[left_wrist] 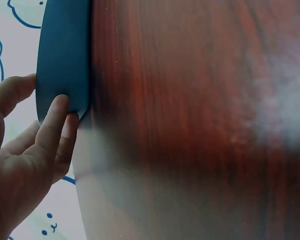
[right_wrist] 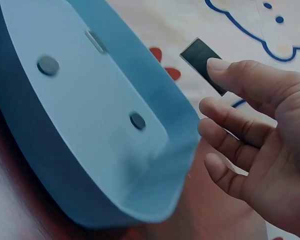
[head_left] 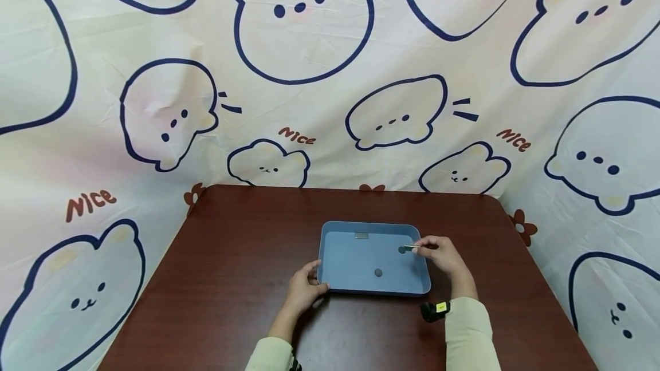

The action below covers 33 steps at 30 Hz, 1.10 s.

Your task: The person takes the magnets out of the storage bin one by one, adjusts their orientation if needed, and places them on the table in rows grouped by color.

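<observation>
A shallow blue tray [head_left: 356, 256] sits on the table; my left hand [head_left: 305, 289] grips its near left corner. In the left wrist view the fingers of that hand [left_wrist: 37, 135] lie against the tray's wall [left_wrist: 65, 45]. Over the tray's right side, my right hand [head_left: 442, 253] pinches a small flat rectangular metal piece [right_wrist: 197, 57] between thumb and fingers, raised above the rim. Inside the tray are one dark round disc [right_wrist: 48, 65], a second disc [right_wrist: 137, 120] near the right end, and a similar small metal bar [head_left: 361, 235] by the far wall.
The dark brown wooden table [head_left: 247, 245] extends around the tray on all sides. A pale curtain [head_left: 330, 102] printed with cartoon bears hangs behind the table and along both sides. A black device [head_left: 435, 311] is worn at the right wrist.
</observation>
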Motion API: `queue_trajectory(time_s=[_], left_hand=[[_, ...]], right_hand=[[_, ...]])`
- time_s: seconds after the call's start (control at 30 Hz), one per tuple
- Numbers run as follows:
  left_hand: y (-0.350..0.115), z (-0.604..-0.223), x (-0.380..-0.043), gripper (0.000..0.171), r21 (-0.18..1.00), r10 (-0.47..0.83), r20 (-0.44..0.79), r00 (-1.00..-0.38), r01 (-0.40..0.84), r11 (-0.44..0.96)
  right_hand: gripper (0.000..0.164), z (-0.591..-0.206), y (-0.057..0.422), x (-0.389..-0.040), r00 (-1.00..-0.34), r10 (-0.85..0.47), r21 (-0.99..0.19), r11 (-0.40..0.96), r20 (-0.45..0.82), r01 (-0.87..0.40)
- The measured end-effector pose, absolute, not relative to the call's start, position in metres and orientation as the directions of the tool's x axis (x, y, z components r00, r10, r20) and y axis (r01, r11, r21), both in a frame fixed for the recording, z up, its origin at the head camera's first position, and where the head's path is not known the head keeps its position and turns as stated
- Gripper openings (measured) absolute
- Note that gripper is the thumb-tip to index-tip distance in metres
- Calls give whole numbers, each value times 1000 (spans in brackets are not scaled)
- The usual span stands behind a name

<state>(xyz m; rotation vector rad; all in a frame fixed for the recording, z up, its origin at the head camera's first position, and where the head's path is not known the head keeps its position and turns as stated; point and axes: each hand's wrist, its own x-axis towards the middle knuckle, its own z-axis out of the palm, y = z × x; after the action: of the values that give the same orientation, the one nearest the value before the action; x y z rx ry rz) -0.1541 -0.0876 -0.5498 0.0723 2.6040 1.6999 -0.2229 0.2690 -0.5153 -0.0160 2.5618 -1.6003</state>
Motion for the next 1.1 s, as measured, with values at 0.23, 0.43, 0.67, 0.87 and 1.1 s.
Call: queue_trajectory(time_s=[0.23, 0.43, 0.67, 0.87, 1.1], left_hand=[[-86, -548, -152, 59, 912, 41, -3, -999, 14, 410], [-84, -548, -150, 59, 918, 59, -7, -998, 17, 395], [-84, -548, -151, 60, 922, 89, -9, -996, 25, 386], [-87, -544, -153, 58, 919, 142, -35, -989, 24, 393], [-90, -543, -154, 56, 915, 179, -39, -983, 37, 401]], right_hand=[[24, -522, 296, -222, -987, 17, -889, 431, -161, 152], [27, -526, 316, -222, -979, 35, -878, 436, -203, 198], [34, -530, 334, -226, -974, 44, -897, 383, -221, 221], [31, -536, 344, -227, -959, 40, -881, 386, -281, 275], [23, -543, 348, -232, -944, 22, -828, 474, -329, 299]])
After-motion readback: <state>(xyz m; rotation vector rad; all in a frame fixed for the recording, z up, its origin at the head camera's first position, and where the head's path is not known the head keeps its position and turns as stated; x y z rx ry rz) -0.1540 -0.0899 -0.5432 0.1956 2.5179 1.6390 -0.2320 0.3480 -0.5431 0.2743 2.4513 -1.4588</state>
